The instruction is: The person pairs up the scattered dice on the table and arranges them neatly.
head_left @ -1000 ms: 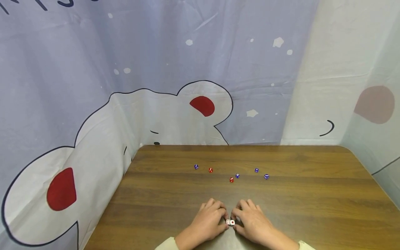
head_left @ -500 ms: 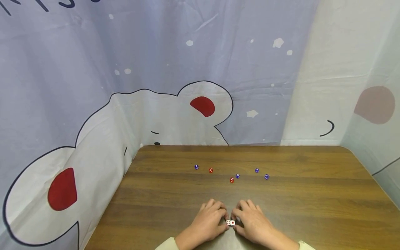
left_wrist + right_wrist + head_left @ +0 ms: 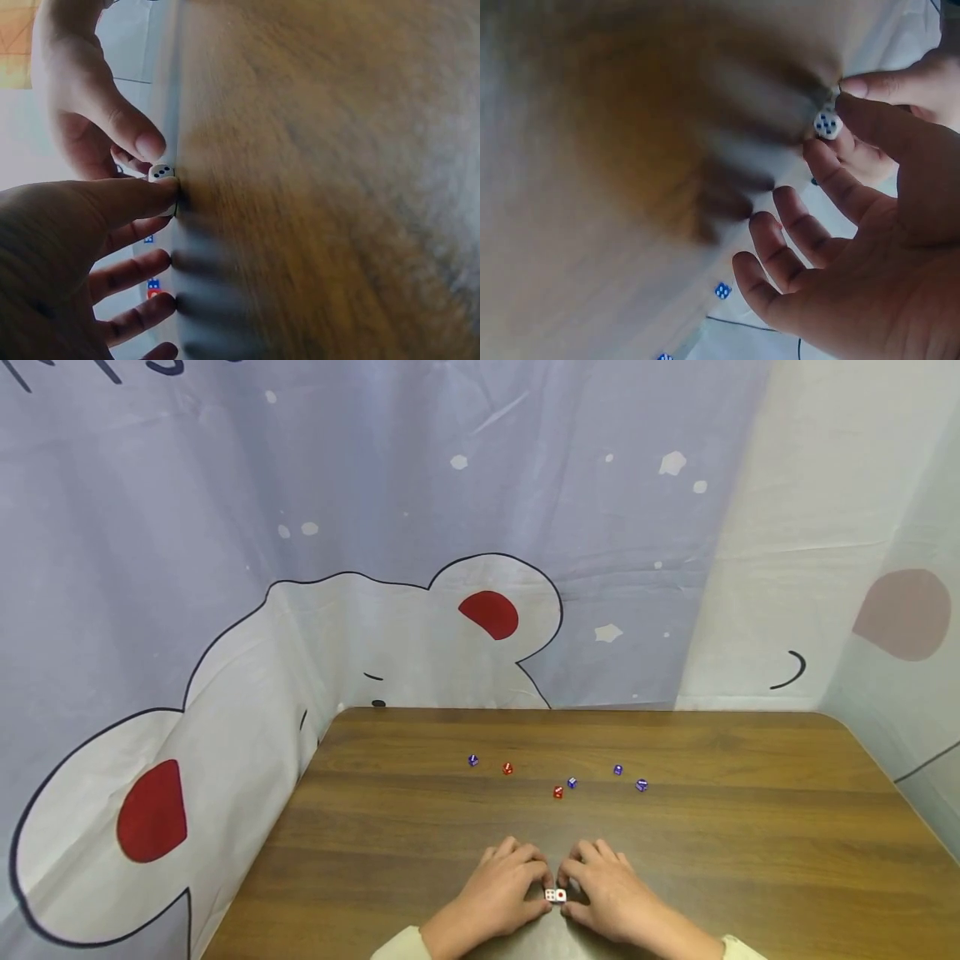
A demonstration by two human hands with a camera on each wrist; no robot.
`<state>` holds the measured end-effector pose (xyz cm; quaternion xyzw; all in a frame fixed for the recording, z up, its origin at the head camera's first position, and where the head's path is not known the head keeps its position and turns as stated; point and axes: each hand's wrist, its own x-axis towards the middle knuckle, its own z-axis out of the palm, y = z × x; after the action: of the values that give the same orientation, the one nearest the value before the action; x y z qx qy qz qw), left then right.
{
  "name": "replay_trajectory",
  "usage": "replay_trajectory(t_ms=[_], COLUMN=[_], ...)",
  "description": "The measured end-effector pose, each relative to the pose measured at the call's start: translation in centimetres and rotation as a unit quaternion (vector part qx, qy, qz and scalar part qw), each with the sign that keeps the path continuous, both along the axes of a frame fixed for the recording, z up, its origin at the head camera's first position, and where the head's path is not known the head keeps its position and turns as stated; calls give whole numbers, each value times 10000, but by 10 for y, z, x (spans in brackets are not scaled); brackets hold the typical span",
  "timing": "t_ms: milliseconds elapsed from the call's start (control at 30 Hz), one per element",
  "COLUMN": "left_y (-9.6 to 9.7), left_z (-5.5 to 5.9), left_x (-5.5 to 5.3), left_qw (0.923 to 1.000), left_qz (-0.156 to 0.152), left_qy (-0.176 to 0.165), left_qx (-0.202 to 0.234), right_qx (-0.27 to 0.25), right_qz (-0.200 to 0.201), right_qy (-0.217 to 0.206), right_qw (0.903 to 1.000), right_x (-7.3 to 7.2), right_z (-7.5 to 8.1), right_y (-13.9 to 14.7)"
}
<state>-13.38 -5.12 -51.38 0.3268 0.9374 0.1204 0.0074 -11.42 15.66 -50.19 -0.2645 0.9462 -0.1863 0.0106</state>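
Two white dice sit side by side on the wooden table in the head view. The left white die (image 3: 550, 895) has four red pips on top, and the right white die (image 3: 561, 895) shows one large red pip. My left hand (image 3: 510, 887) pinches the left die between thumb and index finger. From the other side my right hand (image 3: 609, 892) holds its thumb and index fingertips at the right die, whose five-pip side (image 3: 826, 125) faces the right wrist camera. The remaining fingers of both hands are spread, their tips near the tabletop.
Farther back on the table (image 3: 420, 818) lie several blue dice, among them one blue die (image 3: 473, 761) at the left, and two red dice, one red die (image 3: 507, 768) and another red die (image 3: 558, 792). A printed curtain (image 3: 420, 643) hangs behind the table.
The head view has shifted very slightly. Both hands and all the dice keep their places.
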Motion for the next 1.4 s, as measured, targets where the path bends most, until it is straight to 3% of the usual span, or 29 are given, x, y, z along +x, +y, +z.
replay_trajectory(t_ms=[167,700,1067,1400], left_y=[1,-2,-3,-2], left_z=[1,2,3,4], left_x=[-1,0,-2,0], left_qw=[10000,9998,9999,9997], left_qz=[-30,-77,20,54], left_qy=[21,7,-100,-239], left_qx=[23,185,85,87], right_qx=[-148,-720,-854,-1099], right_qz=[-189,-1093,-1342,-1513], right_qy=[-171,443,503,143], right_qw=[9996,9904,9860,9823], right_x=[-8,-41,-68,-84], right_z=[8,27,25,12], right_y=[8,46,75,104])
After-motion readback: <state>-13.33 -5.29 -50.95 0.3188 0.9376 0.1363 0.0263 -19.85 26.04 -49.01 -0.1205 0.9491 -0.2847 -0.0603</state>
